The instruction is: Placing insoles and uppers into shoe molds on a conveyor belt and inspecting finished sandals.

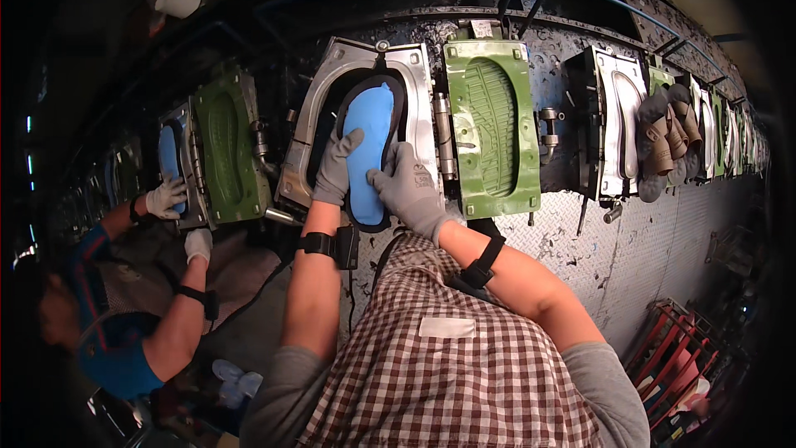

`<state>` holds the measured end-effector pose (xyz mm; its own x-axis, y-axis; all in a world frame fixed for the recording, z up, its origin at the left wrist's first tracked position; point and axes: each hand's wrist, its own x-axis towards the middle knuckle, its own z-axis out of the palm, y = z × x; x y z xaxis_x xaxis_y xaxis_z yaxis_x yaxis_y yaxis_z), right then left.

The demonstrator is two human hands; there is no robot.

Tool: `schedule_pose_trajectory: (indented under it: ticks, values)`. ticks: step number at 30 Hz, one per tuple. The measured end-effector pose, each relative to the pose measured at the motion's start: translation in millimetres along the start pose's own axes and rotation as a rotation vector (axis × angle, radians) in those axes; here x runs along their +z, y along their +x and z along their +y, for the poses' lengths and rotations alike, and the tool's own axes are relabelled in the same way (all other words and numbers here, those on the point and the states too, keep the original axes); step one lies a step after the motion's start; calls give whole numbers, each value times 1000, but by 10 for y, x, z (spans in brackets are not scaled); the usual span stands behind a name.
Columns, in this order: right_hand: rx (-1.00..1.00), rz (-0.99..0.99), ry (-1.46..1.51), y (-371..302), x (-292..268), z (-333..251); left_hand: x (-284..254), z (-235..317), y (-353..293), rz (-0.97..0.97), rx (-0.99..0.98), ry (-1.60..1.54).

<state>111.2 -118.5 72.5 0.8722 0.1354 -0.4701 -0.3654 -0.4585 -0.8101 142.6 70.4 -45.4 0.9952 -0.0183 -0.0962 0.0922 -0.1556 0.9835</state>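
- From here I see the person's grey-gloved left hand (336, 168) gripping the left edge of a blue, sole-shaped piece with a black rim (369, 137), thumb on top.
- The grey-gloved right hand (410, 191) grips its right edge.
- The piece is over a silver metal mould frame (303, 145).
- Just right: a green, tread-patterned mould plate (496, 129).
- Left, a co-worker's white-gloved hand (167, 197).
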Motion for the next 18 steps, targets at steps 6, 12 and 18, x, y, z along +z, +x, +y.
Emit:
schedule_pose_trajectory:
  ticks: [6, 12, 18]
  values:
    - [-308, 194, -328, 427, -201, 48, 188, 166, 360, 21, -102, -50]
    - [-279, 128, -390, 380, -504, 168, 656, 789, 127, 138, -265, -316]
    - [-462, 600, -58, -438, -2329, 858, 751, 815, -705, 323, -314, 182]
